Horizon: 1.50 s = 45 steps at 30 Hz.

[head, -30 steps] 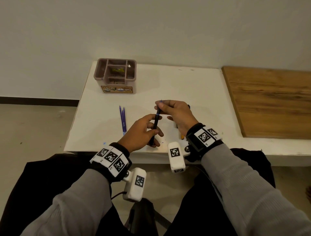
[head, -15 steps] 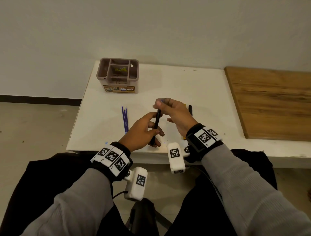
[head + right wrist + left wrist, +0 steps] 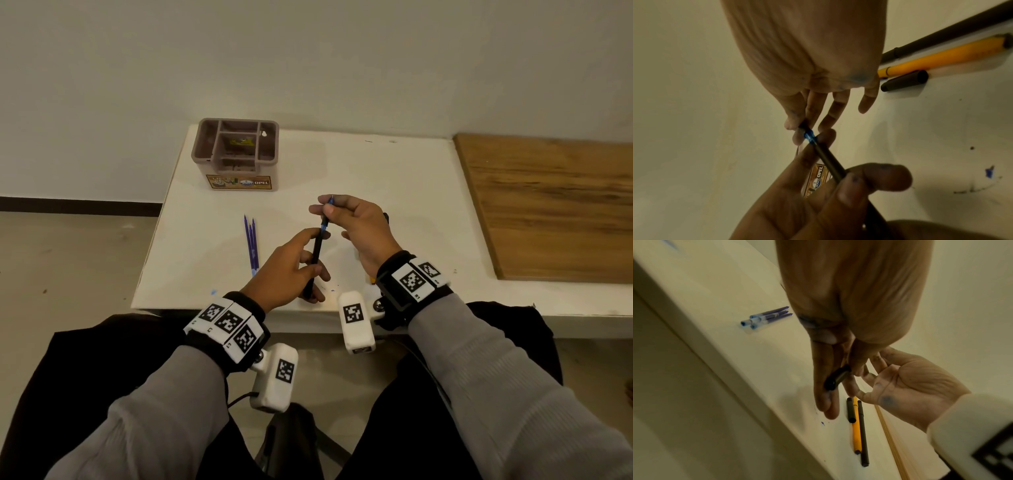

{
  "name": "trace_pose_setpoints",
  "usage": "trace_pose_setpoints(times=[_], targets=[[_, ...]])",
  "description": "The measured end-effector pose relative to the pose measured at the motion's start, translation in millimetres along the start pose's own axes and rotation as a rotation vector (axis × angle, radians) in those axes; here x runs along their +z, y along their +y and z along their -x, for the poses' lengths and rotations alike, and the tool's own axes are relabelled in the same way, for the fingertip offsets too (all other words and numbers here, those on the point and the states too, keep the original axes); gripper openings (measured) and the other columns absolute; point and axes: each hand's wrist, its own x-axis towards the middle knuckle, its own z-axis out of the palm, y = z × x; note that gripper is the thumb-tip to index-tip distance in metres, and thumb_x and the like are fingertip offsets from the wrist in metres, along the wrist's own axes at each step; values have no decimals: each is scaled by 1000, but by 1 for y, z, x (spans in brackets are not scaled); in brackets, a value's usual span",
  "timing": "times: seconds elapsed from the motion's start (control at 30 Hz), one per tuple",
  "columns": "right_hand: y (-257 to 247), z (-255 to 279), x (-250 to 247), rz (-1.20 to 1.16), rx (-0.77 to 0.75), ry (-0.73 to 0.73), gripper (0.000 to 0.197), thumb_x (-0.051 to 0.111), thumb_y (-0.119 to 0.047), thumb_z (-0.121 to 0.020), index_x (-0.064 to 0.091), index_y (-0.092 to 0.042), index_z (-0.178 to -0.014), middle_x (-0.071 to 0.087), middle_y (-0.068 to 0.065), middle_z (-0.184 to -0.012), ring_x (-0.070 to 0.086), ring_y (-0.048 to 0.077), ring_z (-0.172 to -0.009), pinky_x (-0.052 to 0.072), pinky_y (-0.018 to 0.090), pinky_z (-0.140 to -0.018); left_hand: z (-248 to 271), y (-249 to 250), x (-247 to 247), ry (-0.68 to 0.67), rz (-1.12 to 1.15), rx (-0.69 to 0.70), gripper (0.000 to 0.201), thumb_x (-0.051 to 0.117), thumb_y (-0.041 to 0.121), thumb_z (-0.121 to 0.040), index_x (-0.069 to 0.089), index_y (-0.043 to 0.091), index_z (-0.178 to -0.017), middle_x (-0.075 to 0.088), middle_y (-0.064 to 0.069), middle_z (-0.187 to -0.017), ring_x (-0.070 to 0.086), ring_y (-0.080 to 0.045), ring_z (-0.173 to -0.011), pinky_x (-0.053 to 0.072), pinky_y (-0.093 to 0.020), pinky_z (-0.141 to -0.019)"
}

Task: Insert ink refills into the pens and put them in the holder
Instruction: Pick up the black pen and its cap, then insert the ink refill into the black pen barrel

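A seated person in grey sleeves works at a white tabletop (image 3: 359, 164), fitting a blue ink refill (image 3: 324, 224) into a black pen barrel (image 3: 315, 260). The left hand (image 3: 287, 270) has its grip wrapped around the barrel, fingers and thumb curled on the lower half, the barrel tilted with its open end pointing up and away from the body. The right hand (image 3: 356, 226) pinches the refill's upper end between thumb and forefinger, its other fingers loosely spread; the refill's lower part sits inside the mouth of the barrel, with a short blue length showing between the two hands. Both hands are raised just above the tabletop's near edge.

To the left of the hands, a few spare refills (image 3: 251, 245) lie side by side on the tabletop, tips pointing toward the far wall. Under the right hand lie a yellow pen (image 3: 856, 428), a long black pen (image 3: 863, 434) and a short black cap (image 3: 850, 410), close together. The brown holder (image 3: 235, 154), divided into compartments and labelled on its front, stands at the far left corner of the tabletop, well apart from the hands. A wooden board (image 3: 555, 209) lies on the right. Blue ink marks spot the tabletop near its front edge.
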Motion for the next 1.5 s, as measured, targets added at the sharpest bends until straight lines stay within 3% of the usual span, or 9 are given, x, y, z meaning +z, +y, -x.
trace_pose_setpoints(times=[0.17,0.33,0.43,0.6,0.73,0.97,1.07,1.27,1.5], targets=[[1,0,1,-106,-50,94,23,62,-10,-93,67,-5,-115,74,6,-103,69,-6,-85,45,0,-63,-1,2,1,13,0,-8,38,48,1,-95,44,25,-124,69,-16,-87,71,-37,-63,61,-48,-66],[-10,-12,-1,-208,-118,156,14,63,-10,-92,69,-11,-105,76,4,-95,70,9,-86,52,21,-80,-3,2,-3,22,16,-8,35,46,-1,-95,46,25,-120,68,-19,-87,69,-40,-63,61,-49,-64],[-19,-36,-18,-256,-71,312,12,67,-8,-90,70,-7,-101,74,8,-91,67,13,-75,55,25,-73,-1,-3,-2,1,12,-43,35,43,-2,-96,46,25,-118,68,-18,-89,69,-44,-65,60,-52,-65],[-13,-89,-52,432,121,354,34,85,-23,-73,73,1,-94,75,18,-83,66,21,-63,61,34,-70,0,-8,-4,8,19,-51,35,43,-1,-97,45,26,-119,68,-17,-89,69,-42,-65,60,-52,-66],[-8,-107,-57,688,213,278,36,86,-25,-72,73,4,-91,62,0,-45,57,4,-32,46,14,-37,-1,-8,-6,12,17,-51,36,44,-1,-96,44,26,-121,68,-17,-90,69,-42,-66,60,-51,-66],[-6,-97,-63,735,19,381,31,80,-30,-78,70,-9,-99,71,11,-101,69,31,-89,57,41,-85,-1,-9,-5,18,10,-75,37,43,0,-97,43,27,-122,68,-19,-93,70,-42,-68,61,-50,-67],[0,-84,-65,741,-7,346,15,73,-21,-84,73,-8,-91,73,13,-95,70,30,-85,58,41,-82,1,-9,-2,22,5,-84,37,43,-1,-96,43,26,-122,67,-20,-93,69,-44,-69,61,-49,-66],[-7,-90,-42,884,131,293,39,80,-35,-77,74,0,-92,73,16,-91,69,31,-83,54,34,-69,6,-8,2,45,6,-80,38,43,-1,-96,42,26,-123,67,-20,-92,69,-44,-69,61,-50,-67],[-18,-75,-29,1055,252,183,43,83,-32,-71,47,-8,-66,56,8,-76,54,25,-67,38,28,-50,5,-9,-5,84,23,-77,39,43,-1,-96,43,27,-122,68,-19,-91,70,-42,-67,60,-53,-66]])
